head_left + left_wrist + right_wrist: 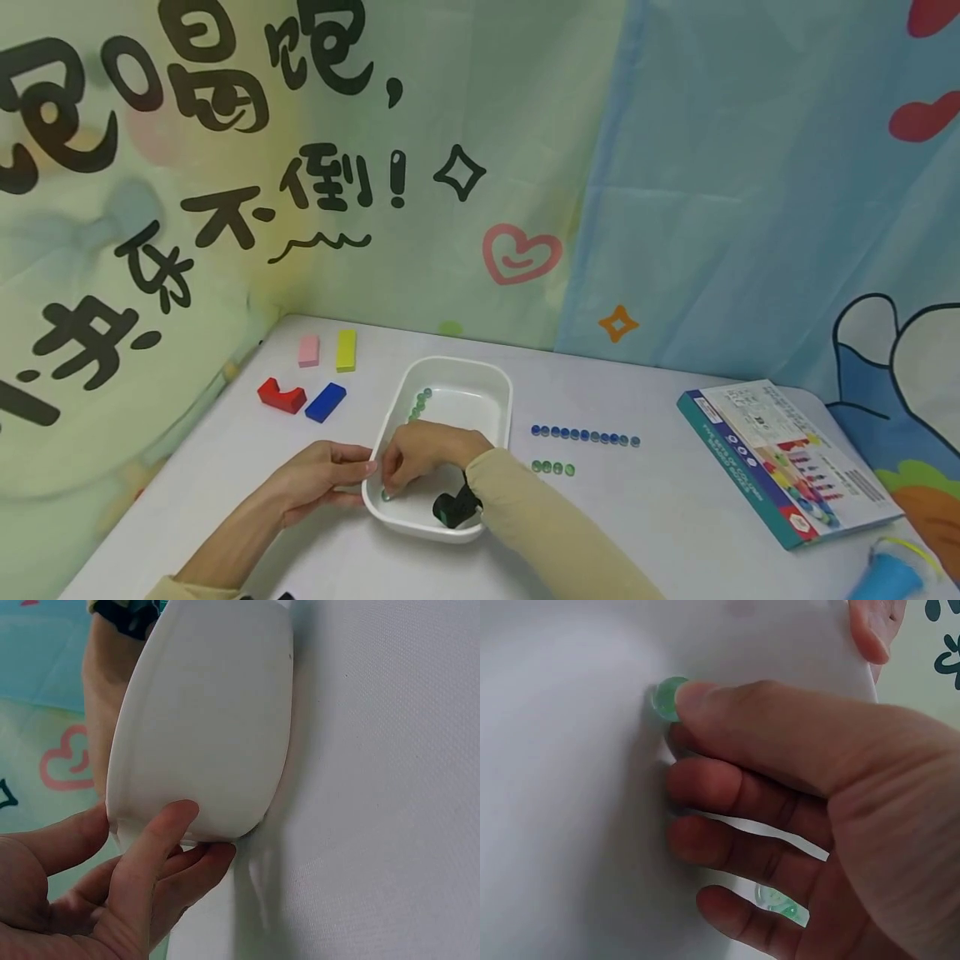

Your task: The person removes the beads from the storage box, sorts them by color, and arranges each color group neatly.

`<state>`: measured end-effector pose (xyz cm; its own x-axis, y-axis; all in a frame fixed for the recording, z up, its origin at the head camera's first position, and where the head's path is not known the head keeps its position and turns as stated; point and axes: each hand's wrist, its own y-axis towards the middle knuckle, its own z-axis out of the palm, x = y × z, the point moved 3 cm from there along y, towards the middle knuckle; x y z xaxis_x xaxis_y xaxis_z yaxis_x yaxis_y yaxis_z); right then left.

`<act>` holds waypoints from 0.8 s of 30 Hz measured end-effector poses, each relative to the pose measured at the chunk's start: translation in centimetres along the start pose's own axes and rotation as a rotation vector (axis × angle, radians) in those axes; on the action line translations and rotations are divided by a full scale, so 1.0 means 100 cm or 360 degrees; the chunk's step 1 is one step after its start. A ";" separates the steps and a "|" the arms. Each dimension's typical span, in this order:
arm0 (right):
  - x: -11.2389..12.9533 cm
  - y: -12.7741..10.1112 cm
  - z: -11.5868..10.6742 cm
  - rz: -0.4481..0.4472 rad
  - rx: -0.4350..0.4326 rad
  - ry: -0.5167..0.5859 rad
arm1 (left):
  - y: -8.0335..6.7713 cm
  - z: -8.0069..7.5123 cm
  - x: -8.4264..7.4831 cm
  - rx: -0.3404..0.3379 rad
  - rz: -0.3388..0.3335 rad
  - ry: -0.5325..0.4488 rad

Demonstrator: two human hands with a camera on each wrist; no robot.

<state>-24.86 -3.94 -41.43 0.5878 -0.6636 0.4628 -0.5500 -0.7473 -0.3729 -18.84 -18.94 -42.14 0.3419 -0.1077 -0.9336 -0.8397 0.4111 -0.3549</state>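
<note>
A white plastic tray (468, 400) stands on the table. My left hand (322, 479) holds it by the near left side, its fingertips on the rim and outer wall; the left wrist view shows this hand (142, 877) against the tray's outside (202, 720). Inside the tray, my right hand (427, 454) pinches a green glass marble (669, 699) between thumb and forefinger, low by the left wall. More green marbles (421, 404) line the tray's left side beyond that hand, partly hidden by it.
Right of the tray lie a row of blue marbles (585, 435) and a shorter row of green ones (553, 468). Pink (309, 351), yellow (346, 350), red (281, 395) and blue blocks (326, 402) lie left. A flat box (795, 462) and blue cup (888, 577) are far right.
</note>
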 end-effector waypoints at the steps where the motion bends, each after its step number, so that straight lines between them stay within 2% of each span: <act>1: 0.000 0.000 0.000 -0.0001 -0.0001 -0.0006 | 0.000 0.000 0.000 -0.0002 -0.0004 0.0001; 5: -0.003 -0.005 -0.005 -0.0038 -0.0037 -0.0010 | 0.000 0.001 0.000 -0.0011 -0.0001 0.0002; 8: -0.009 -0.014 -0.015 -0.0109 -0.0114 0.0003 | 0.000 0.002 0.001 -0.0027 0.0005 0.0004; 14: -0.035 -0.059 -0.048 -0.0233 -0.0383 0.0068 | 0.000 0.004 0.000 -0.0074 -0.0021 0.0024; 19: -0.068 -0.108 -0.063 -0.0133 -0.0572 0.0140 | -0.001 0.005 0.000 -0.0099 -0.0043 0.0048; 24: -0.109 -0.156 -0.059 0.0004 -0.0746 0.0131 | -0.001 0.004 0.001 -0.0105 -0.0043 0.0055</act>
<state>-26.17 15.21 -35.92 0.5478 -0.6461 0.5315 -0.7708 -0.6368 0.0203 -18.49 -18.62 -42.18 0.3509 -0.1494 -0.9244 -0.8567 0.3474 -0.3813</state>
